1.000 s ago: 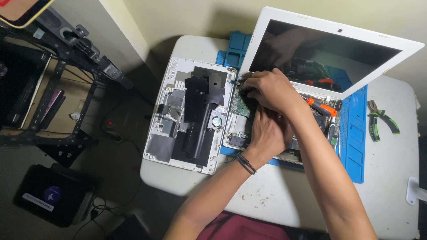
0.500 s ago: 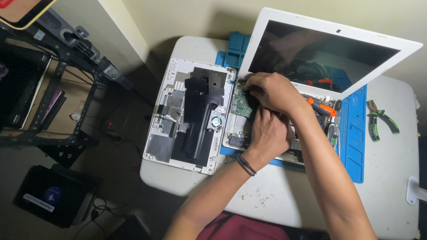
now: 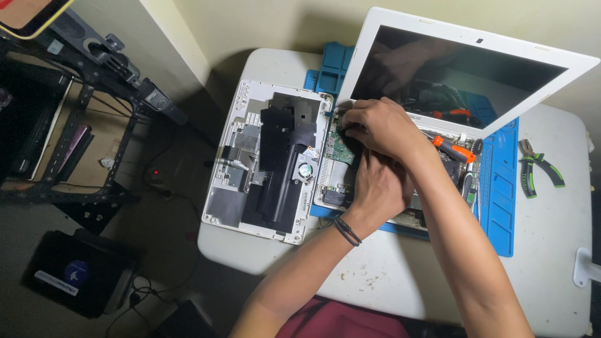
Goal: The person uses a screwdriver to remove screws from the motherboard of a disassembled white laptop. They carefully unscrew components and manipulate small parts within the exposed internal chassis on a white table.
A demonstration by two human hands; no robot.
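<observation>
The person has 2 hands inside an open white laptop (image 3: 438,69) on a blue mat (image 3: 501,200). The right hand (image 3: 382,128) curls over the green board (image 3: 338,150), fingertips pressed down on it. The left hand (image 3: 379,188) rests just near it; I cannot tell its grip. A white keyboard cover (image 3: 269,156) lies upside down to the left. Green-handled pliers (image 3: 538,166) lie far right.

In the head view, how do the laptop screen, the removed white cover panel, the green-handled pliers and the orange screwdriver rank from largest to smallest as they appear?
1. Laptop screen
2. Removed white cover panel
3. Green-handled pliers
4. Orange screwdriver, though partly hidden by the right hand, so its rank against the pliers is unsure.
</observation>
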